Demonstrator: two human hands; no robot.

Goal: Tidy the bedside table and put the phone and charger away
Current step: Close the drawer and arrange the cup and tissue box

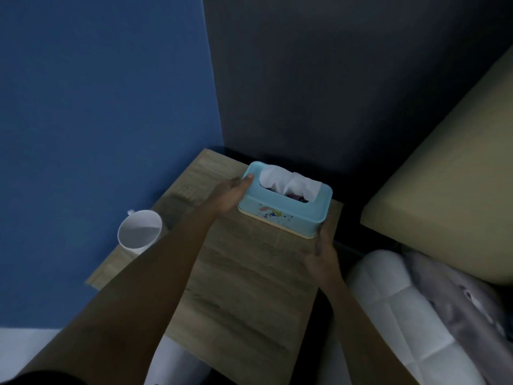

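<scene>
Step in hand looks like the tidy part: both hands are on the tissue box [286,200], squaring it up at the far end of the surface [244,273], near the dark wall.

Left hand [231,194] sits at the box's left end, thumb up on the top rim, palm against the side, so that grip is closed on the box. Right hand [322,252] is at the box's near-right corner, fingers touching the base edge; grip is loose, more a steadying push than a full hold. The box appears to rest flat on the surface, w/ white tissue poking out of the top slot.

Mug [140,232] is well to the left of the box, at the surface's left edge by the blue wall, and reads as empty. Bed [444,190] and a white quilted cover [394,301] lie to the right of the box.

Phone and charger: not visible anywhere in view, so can't tell where they are. Poss. a thin dark line just right of the box, off the surface edge, but too dim to call a cable.

Next move, my guess: let go of the box once it sits square, then deal w/ the mug and look for the phone and charger.
</scene>
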